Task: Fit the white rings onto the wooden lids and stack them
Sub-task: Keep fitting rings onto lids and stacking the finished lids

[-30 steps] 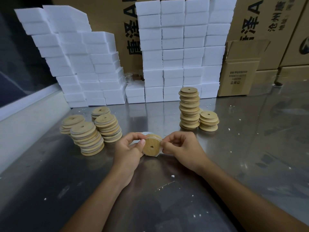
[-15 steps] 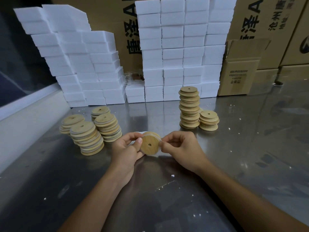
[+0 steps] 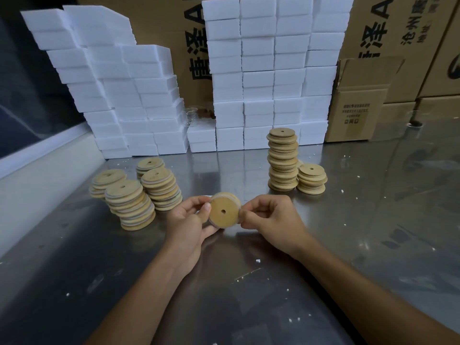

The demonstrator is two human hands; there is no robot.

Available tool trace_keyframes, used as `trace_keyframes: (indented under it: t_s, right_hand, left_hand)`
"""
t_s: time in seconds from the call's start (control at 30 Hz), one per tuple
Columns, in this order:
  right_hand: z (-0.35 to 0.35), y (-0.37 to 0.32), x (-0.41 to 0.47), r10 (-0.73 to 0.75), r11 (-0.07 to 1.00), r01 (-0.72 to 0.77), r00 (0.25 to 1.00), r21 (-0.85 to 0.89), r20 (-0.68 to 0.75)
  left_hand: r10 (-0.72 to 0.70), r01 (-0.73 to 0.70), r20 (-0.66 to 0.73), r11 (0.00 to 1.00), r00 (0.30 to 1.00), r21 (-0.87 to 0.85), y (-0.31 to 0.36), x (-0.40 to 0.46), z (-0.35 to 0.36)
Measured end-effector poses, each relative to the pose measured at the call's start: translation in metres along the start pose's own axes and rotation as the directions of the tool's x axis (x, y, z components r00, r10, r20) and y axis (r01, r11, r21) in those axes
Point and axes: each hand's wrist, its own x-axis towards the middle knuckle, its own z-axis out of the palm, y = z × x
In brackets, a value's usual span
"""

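Both hands pinch one wooden lid (image 3: 223,212) at centre: left hand (image 3: 189,220) at nine o'clock, right hand (image 3: 270,215) at three. Lid stacks (image 3: 283,159) stand on the steel table (image 3: 373,220); foam blocks (image 3: 258,70) and cartons (image 3: 358,100) at twelve.

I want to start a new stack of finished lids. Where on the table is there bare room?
Bare steel lies between the left stacks and the right stacks, behind the held lid; more right of the short stack, and nearest the camera, around the forearms. The back edge, along the foam blocks, is crowded.
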Motion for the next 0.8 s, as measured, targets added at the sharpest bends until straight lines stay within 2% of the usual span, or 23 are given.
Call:
trace_keyframes:
  t_s: [0.13, 0.3, 0.47, 0.67, 0.8]
  right_hand:
    - [0.000, 0.001, -0.001, -0.012, 1.000, 0.013, 1.000, -0.004, 0.019]
    - [-0.001, 0.000, 0.001, -0.070, 0.997, 0.068, 0.991, -0.024, -0.114]
    - [-0.001, -0.001, -0.002, -0.190, 0.970, 0.173, 0.978, -0.173, -0.089]
    - [0.001, -0.004, -0.005, -0.322, 0.892, 0.318, 0.946, -0.323, 0.040]
    - [0.003, -0.002, -0.006, -0.313, 0.902, 0.303, 0.950, -0.308, 0.021]
  left_hand:
    - [0.007, -0.007, -0.003, 1.000, 1.000, 0.002, 0.000, 0.000, 0.001]
    - [0.119, -0.126, 0.046, 0.977, 0.992, 0.172, -0.006, -0.003, 0.002]
    - [0.312, -0.345, 0.147, 0.854, 0.939, 0.390, -0.014, -0.005, 0.004]
    - [0.447, -0.508, 0.243, 0.714, 0.861, 0.482, -0.013, -0.004, 0.002]
    - [0.521, -0.581, 0.280, 0.610, 0.806, 0.539, -0.012, -0.005, 0.004]
